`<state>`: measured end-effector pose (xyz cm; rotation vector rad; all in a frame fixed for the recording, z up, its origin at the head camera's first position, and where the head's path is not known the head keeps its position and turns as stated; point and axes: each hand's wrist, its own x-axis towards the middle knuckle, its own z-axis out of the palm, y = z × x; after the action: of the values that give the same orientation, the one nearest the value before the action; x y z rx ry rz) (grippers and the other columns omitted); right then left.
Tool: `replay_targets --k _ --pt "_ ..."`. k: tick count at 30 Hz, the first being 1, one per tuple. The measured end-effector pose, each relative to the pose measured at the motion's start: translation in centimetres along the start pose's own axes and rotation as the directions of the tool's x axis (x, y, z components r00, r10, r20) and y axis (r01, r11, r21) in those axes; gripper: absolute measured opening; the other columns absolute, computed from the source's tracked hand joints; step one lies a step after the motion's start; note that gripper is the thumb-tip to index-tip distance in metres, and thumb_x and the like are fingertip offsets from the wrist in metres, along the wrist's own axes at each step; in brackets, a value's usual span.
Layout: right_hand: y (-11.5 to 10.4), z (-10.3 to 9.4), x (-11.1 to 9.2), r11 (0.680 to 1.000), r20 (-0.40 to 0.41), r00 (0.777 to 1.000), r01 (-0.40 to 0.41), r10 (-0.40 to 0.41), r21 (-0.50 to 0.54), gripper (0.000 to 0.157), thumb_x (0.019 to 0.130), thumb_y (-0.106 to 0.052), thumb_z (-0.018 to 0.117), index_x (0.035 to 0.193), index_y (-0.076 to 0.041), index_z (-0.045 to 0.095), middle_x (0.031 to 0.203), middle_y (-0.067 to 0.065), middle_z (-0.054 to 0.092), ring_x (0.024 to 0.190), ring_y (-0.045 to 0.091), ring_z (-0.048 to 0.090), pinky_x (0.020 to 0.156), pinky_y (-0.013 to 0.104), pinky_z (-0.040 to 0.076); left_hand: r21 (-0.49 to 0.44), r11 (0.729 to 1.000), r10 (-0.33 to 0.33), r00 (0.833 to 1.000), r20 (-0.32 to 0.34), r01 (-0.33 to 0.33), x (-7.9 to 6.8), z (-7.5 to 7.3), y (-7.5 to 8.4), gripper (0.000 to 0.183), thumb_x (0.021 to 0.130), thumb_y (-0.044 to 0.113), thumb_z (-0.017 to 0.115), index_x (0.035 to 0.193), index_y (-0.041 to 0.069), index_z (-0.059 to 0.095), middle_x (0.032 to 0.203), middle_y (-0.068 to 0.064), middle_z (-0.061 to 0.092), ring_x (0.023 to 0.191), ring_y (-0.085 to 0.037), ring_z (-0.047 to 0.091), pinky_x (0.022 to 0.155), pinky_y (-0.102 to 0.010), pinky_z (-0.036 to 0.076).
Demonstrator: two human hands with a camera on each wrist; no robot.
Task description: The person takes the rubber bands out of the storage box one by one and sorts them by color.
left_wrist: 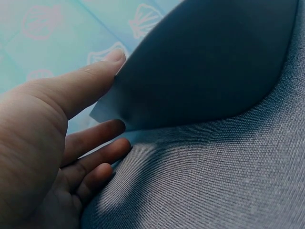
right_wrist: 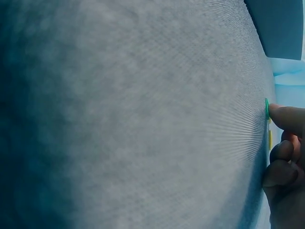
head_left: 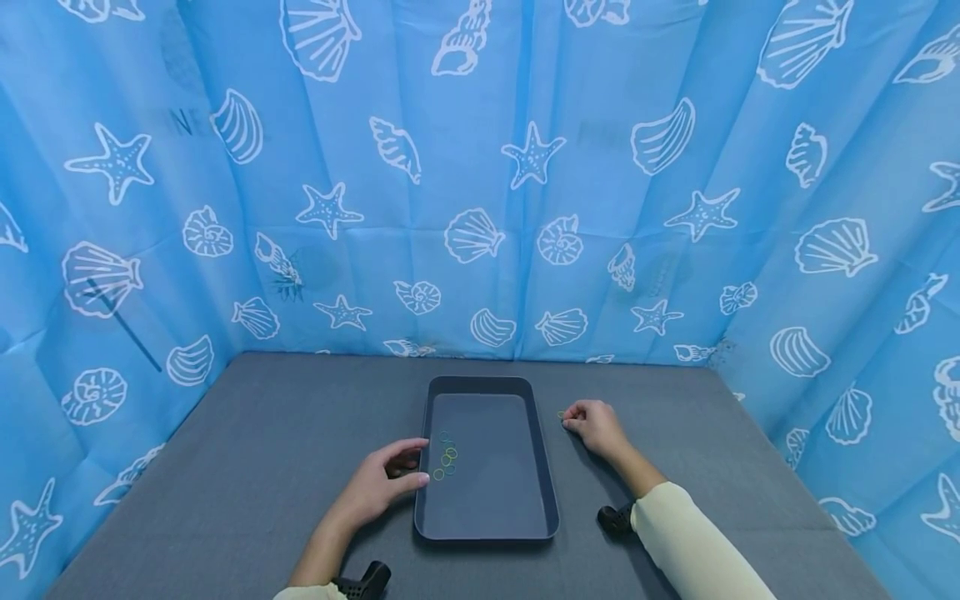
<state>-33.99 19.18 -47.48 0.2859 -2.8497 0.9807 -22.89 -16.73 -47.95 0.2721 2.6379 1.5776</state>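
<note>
A grey worktop (head_left: 300, 433) stretches back to blue curtains (head_left: 465, 171) (white seashell print throughout). The left hand (head_left: 375, 483), thumb and fingers apart, touches the left rim of a dark tray (head_left: 502, 475); small rings (head_left: 448, 457) lie inside, toward its left. Right of it, the right hand (head_left: 596, 425) pinches a yellowish ring (head_left: 560, 414).

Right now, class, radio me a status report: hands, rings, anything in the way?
Left hand touching tray's left rim. Right hand at a ring, grip unclear. Other rings inside tray, left side. Tray's right wall between right hand and those.
</note>
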Motion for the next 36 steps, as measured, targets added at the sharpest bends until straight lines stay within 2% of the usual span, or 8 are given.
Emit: replay_targets --k 13,24,36 --pt "-1.2 -1.1 0.7 0.994 -0.034 0.999 0.027 -0.024 0.106 0.005 0.078 -0.012 0.063 0.078 -0.007 0.064 0.069 0.001 0.058 0.056 0.014 0.046 0.05 0.028 0.038 -0.007 1.0 -0.004 1.0 -0.002 0.004 -0.1 0.0 0.1 0.048 0.073 0.037 0.066 0.118 0.031 0.05 0.114 0.004 0.051 0.097 -0.015 0.05 0.081 -0.04 0.039" --pt "-4.4 -1.8 2.3 0.991 -0.039 0.999 0.034 -0.03 0.132 0.008 0.08 -0.016 0.062 0.082 -0.009 0.064 0.07 0.001 0.058 0.059 0.016 0.048 0.051 0.029 0.039 -0.009 1.0 -0.004 1.0 0.001 0.004 0.0 -0.1 0.0 0.048 0.073 0.037 0.066 0.118 0.03 0.05 0.114 0.005 0.051 0.098 -0.015 0.05 0.082 -0.04 0.039" --pt "-7.7 -0.9 3.5 0.988 -0.008 0.999 0.034 -0.033 0.148 0.005 0.08 -0.019 0.062 0.081 -0.014 0.065 0.071 -0.001 0.057 0.06 0.017 0.047 0.051 0.03 0.038 -0.001 1.0 -0.008 1.0 0.001 0.008 0.0 0.0 0.0 0.049 0.073 0.037 0.065 0.119 0.028 0.05 0.115 0.004 0.051 0.098 -0.015 0.05 0.081 -0.041 0.039"
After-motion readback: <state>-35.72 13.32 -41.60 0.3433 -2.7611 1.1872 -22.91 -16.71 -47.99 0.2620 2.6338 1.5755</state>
